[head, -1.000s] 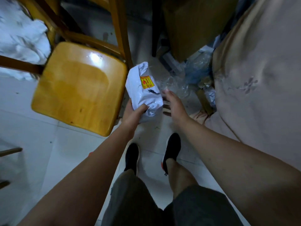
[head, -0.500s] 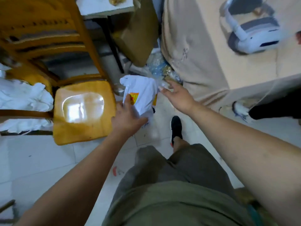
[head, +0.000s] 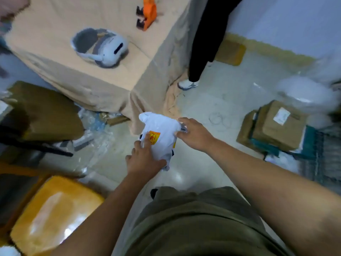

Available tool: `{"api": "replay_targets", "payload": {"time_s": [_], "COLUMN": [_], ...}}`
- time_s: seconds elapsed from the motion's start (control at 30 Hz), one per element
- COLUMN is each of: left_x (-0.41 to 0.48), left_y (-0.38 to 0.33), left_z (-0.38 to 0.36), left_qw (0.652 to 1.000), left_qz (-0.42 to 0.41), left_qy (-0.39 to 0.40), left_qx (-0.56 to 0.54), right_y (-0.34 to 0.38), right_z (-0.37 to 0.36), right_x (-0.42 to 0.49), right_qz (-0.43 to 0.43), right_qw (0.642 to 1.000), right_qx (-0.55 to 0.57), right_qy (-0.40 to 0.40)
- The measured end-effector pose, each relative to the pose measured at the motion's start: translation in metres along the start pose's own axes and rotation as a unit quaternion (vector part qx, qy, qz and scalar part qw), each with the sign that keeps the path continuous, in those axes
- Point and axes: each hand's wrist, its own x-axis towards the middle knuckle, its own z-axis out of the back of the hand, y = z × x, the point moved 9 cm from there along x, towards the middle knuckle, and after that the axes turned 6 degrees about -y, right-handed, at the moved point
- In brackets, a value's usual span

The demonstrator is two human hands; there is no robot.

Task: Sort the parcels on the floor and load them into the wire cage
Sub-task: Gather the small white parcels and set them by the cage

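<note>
A white plastic parcel [head: 162, 132] with a yellow and red sticker is held above the floor in front of me. My left hand [head: 144, 159] grips its lower end, fingers over the sticker. My right hand [head: 193, 133] pinches its right edge. Brown cardboard parcels [head: 275, 126] with a white label lie stacked at the right, over a teal box. The wire cage [head: 326, 156] shows only as blurred grey mesh at the right edge. A bubble-wrapped bundle [head: 306, 95] sits behind the stack.
A table under a tan cloth [head: 103, 76] carries a white headset [head: 101, 47] and an orange tape dispenser [head: 147, 13]. Another person's leg and white shoe [head: 188, 84] stand beside it. A yellow wooden chair seat [head: 51, 213] is at lower left; cardboard [head: 46, 111] and clear plastic wrap lie left.
I have turned to the right, away from the chair, carrying the white parcel. My right hand has moved from beside the parcel to pinching its edge. The cardboard stack has come into view.
</note>
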Motion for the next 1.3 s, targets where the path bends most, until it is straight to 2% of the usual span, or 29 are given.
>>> {"api": "replay_targets", "payload": {"time_s": [0.13, 0.27, 0.53, 0.83, 1.07, 1.3], "left_x": [-0.014, -0.047, -0.11, -0.145, -0.122, -0.094], "left_y": [-0.116, -0.225, -0.379, -0.479, -0.579, -0.686], "left_z": [-0.033, -0.075, -0.154, -0.208, -0.245, -0.282], "left_qw": [0.99, 0.973, 0.932, 0.89, 0.864, 0.819], "left_qz": [-0.114, -0.207, -0.328, -0.408, -0.455, -0.515], "left_qy": [0.012, 0.047, 0.081, 0.117, 0.147, 0.173], "left_qx": [0.077, 0.088, 0.128, 0.167, 0.156, 0.181], "right_y": [-0.101, -0.21, -0.371, -0.453, -0.505, -0.555], "right_z": [0.074, 0.135, 0.2, 0.213, 0.243, 0.295], "right_x": [-0.056, -0.14, -0.288, -0.358, -0.344, -0.307], "right_qz": [-0.071, -0.165, -0.313, -0.396, -0.446, -0.48], "right_qw": [0.994, 0.973, 0.923, 0.87, 0.83, 0.779], "right_qx": [0.029, 0.053, 0.083, 0.15, 0.207, 0.285], "right_qy": [-0.077, -0.152, -0.206, -0.254, -0.263, -0.286]}}
